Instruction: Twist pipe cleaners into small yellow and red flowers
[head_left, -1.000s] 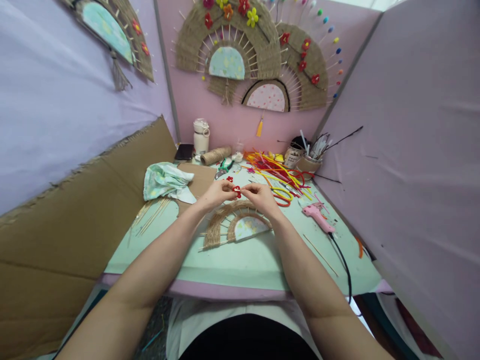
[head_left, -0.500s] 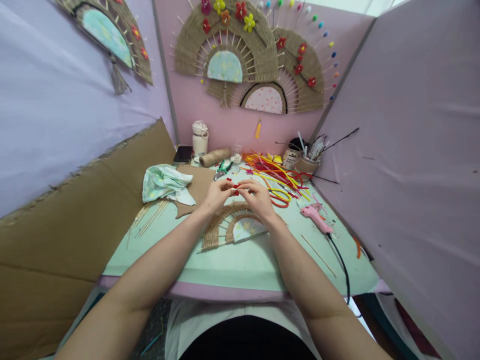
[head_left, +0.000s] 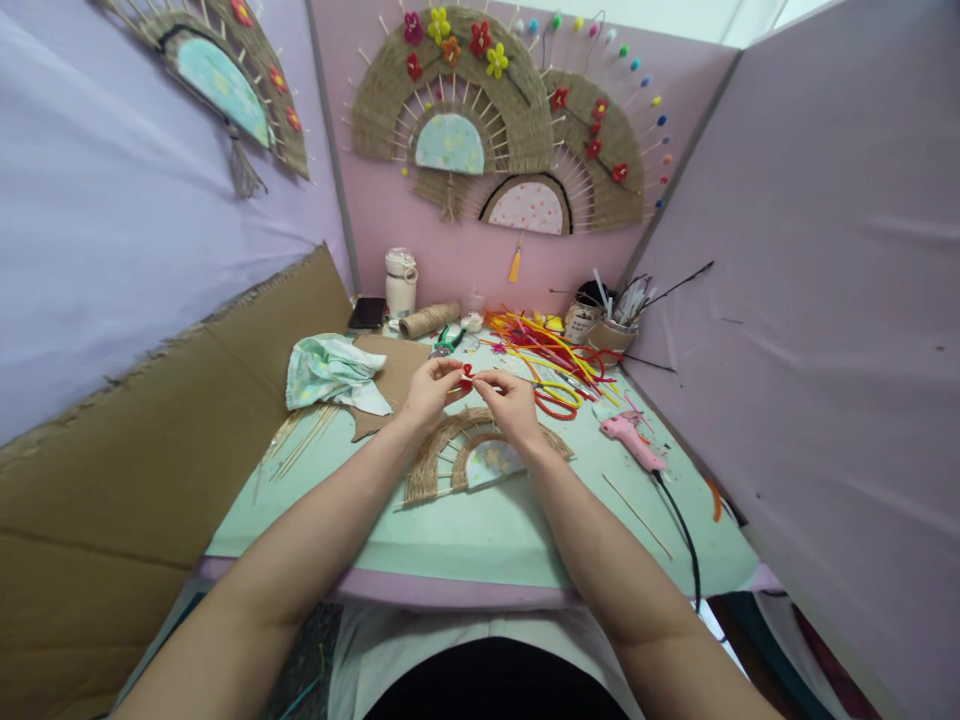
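Observation:
Both hands meet above the table's middle and pinch one small red pipe-cleaner flower between their fingertips. My left hand grips it from the left, fingers curled. My right hand pinches it from the right. Just beneath them lies a half-round twine-wrapped fan with a pale patterned centre, flat on the mint-green table.
A heap of red, yellow and orange pipe cleaners lies to the right, with a pink glue gun and its black cord. A folded cloth, bamboo skewers, cardboard, twine spool, white bottle and tool cups stand around.
The hands have stayed together on the red flower, shifting slightly and working it between the fingertips. The view has tilted a little.

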